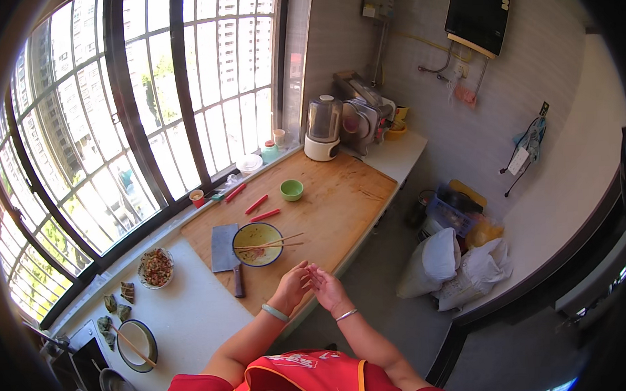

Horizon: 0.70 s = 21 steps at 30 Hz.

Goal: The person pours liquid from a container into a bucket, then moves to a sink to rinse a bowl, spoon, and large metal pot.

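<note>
My left hand (pixel 294 283) and my right hand (pixel 326 289) meet at the fingertips over the near edge of the wooden board (pixel 339 205). Both have slightly bent fingers, and no object shows in either. Just beyond them is a yellowish bowl with a blue rim (pixel 258 255), with wooden chopsticks (pixel 288 238) laid across it. A cleaver (pixel 224 247) lies flat beside the bowl, its dark handle towards me. Several red-wrapped sticks (pixel 256 204) and a small green bowl (pixel 291 190) rest farther back on the board.
A bowl of chopped filling (pixel 156 268), several leaf-wrapped bundles (pixel 110 303) and a round pot (pixel 137 346) with a wooden stick stand on the white counter at left. A blender (pixel 323 128) and a metal slicer-like machine (pixel 362 116) stand at the back. White sacks (pixel 431 263) sit on the floor at right.
</note>
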Each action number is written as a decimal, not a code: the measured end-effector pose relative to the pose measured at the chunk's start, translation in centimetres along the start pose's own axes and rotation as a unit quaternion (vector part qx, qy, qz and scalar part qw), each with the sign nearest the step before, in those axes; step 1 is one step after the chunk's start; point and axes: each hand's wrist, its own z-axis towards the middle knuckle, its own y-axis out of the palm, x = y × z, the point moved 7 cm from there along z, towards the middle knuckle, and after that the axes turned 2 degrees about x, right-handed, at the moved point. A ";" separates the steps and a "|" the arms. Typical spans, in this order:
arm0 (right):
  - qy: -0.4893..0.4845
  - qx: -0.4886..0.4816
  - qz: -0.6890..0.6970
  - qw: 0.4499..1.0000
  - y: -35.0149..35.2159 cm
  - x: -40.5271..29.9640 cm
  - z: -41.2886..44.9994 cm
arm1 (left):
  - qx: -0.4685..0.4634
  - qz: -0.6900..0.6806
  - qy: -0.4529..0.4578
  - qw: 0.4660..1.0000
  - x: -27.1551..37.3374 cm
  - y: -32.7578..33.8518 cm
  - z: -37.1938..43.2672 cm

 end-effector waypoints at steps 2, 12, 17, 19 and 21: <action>-0.024 0.012 0.020 0.999 -2.0 -3.8 0.2 | -0.003 -0.012 0.002 1.000 -1.5 2.8 2.4; 0.013 -0.032 0.077 0.996 -6.5 -10.2 3.7 | 0.028 -0.003 0.004 1.000 -3.0 8.3 8.5; 0.035 -0.059 0.053 0.996 -6.1 -12.3 7.6 | -0.018 -0.046 0.020 0.999 -1.3 8.2 12.1; 0.044 -0.062 0.036 0.996 -5.6 -13.3 9.5 | -0.068 -0.014 0.033 0.997 0.0 8.6 13.7; 0.047 -0.060 0.008 0.997 -5.1 -14.6 11.5 | -0.029 -0.042 0.033 0.998 1.1 8.2 15.8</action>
